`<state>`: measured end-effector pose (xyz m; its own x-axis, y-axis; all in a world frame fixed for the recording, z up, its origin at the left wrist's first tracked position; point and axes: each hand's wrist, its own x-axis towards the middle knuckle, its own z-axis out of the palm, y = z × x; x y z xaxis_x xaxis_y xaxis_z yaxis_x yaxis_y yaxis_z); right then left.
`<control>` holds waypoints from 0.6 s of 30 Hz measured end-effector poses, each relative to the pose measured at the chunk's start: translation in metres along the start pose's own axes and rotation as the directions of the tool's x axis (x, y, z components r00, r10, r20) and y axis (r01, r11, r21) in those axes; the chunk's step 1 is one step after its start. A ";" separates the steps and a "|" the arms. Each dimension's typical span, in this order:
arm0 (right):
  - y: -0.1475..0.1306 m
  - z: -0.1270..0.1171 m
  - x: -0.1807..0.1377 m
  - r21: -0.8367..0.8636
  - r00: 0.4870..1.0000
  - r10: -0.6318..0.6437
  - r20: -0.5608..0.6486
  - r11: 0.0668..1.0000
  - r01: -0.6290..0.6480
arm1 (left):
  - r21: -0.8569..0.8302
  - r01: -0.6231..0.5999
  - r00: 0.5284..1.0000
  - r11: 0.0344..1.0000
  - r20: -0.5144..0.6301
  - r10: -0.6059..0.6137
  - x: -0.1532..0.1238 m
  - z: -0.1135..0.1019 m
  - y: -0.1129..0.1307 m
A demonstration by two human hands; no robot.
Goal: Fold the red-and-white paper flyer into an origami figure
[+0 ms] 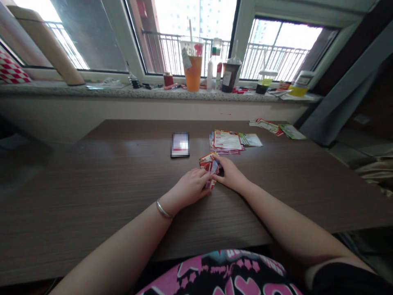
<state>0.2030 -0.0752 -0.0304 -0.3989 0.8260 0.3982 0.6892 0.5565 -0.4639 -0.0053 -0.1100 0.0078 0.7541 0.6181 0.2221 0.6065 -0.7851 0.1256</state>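
Near the middle of the table, both hands meet on a small red and yellow printed card or packet. My left hand, with a silver bangle at the wrist, lies over its lower left part with the fingers bent onto it. From the right, my right hand pinches its edge between thumb and fingers. Whether it is one piece or a few layers I cannot tell. Just beyond the hands lies a stack of printed cards, with a green and white one sticking out at its right.
A phone lies on the brown table, left of the stack. More printed cards are at the far right edge. On the windowsill stand a tall cup of orange drink, a dark cup, bottles and pens.
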 end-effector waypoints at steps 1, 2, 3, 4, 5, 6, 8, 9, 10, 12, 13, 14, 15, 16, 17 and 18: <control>0.000 0.000 0.000 -0.005 1.000 0.002 0.000 1.000 -0.002 | -0.015 0.018 1.000 1.000 -0.002 -0.018 0.000 0.002 0.000; -0.001 -0.001 0.001 -0.011 1.000 0.006 -0.002 1.000 -0.006 | -0.031 0.033 0.999 0.999 -0.002 -0.033 -0.001 0.003 0.000; -0.002 -0.001 0.001 -0.018 1.000 0.014 -0.004 1.000 -0.014 | -0.041 0.044 0.999 0.998 -0.005 -0.044 -0.002 0.005 0.000; -0.003 -0.002 0.001 -0.027 1.000 0.027 -0.008 0.999 -0.027 | -0.049 0.052 0.999 0.997 -0.009 -0.052 -0.002 0.006 0.000; -0.003 -0.003 0.001 -0.039 0.999 0.045 -0.015 0.998 -0.046 | -0.056 0.058 0.998 0.997 -0.011 -0.059 -0.002 0.007 -0.001; -0.004 -0.004 0.001 -0.052 0.997 0.070 -0.026 0.996 -0.072 | -0.061 0.065 0.998 0.996 -0.011 -0.066 -0.003 0.008 -0.001; -0.005 -0.006 0.001 -0.077 0.991 0.125 -0.046 0.989 -0.129 | -0.069 0.086 0.996 0.994 0.002 -0.086 -0.003 0.010 -0.003; -0.006 -0.007 0.002 -0.089 0.987 0.149 -0.053 0.984 -0.153 | -0.067 0.098 0.995 0.993 0.012 -0.098 -0.003 0.011 -0.004; -0.006 -0.008 0.002 -0.100 0.985 0.164 -0.055 0.981 -0.169 | -0.061 0.110 0.994 0.992 0.024 -0.109 -0.003 0.012 -0.004; -0.005 -0.009 0.002 -0.121 0.984 0.174 -0.046 0.976 -0.178 | -0.041 0.126 0.991 0.991 0.046 -0.125 -0.003 0.013 -0.004; -0.005 -0.010 0.002 -0.133 0.985 0.171 -0.037 0.976 -0.174 | -0.029 0.128 0.990 0.991 0.057 -0.126 -0.003 0.014 -0.004; -0.005 -0.010 0.002 -0.143 0.986 0.165 -0.028 0.975 -0.168 | -0.018 0.129 0.989 0.991 0.069 -0.127 -0.003 0.015 -0.004; -0.004 -0.010 0.002 -0.151 0.987 0.161 -0.018 0.975 -0.162 | -0.008 0.129 0.989 0.992 0.081 -0.128 -0.004 0.015 -0.004; -0.004 -0.010 0.003 -0.158 0.987 0.158 -0.010 0.975 -0.157 | 0.002 0.127 0.988 0.992 0.091 -0.127 -0.004 0.015 -0.004; -0.004 -0.009 0.003 -0.164 0.988 0.156 -0.005 0.974 -0.155 | 0.012 0.126 0.987 0.992 0.098 -0.127 -0.004 0.015 -0.004; -0.004 -0.009 0.003 -0.171 0.988 0.156 -0.002 0.973 -0.154 | 0.020 0.125 0.987 0.992 0.104 -0.126 -0.004 0.015 -0.004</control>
<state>0.2049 -0.0759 -0.0202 -0.2854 0.9024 0.3229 0.8355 0.3993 -0.3775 -0.0069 -0.1090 -0.0083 0.6935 0.7131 0.1028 0.7010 -0.7008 0.1327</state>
